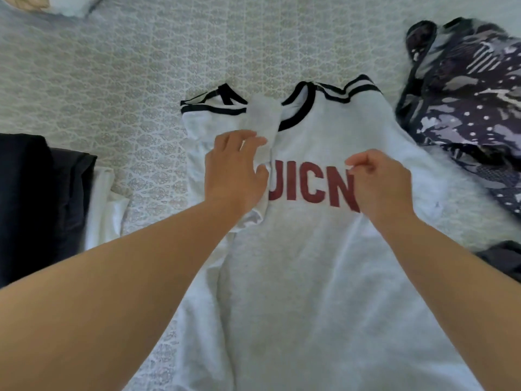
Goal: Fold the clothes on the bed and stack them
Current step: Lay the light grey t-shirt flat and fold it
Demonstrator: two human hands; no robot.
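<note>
Both hands (304, 176) pinch grey tee (310, 263) w/ chest print btwn them.

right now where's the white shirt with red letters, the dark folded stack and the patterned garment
white shirt (304, 277): head view, on the plain chest area below the red letters
dark folded stack (31, 198): head view, on its top face at left
patterned garment (473, 88): head view, on the crumpled printed fabric at right

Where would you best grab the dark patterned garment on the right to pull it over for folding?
Judging by its pose, grip the patterned garment at its near left edge, coming from the T-shirt side: it lies crumpled, and that edge is closest to the right hand.
</note>
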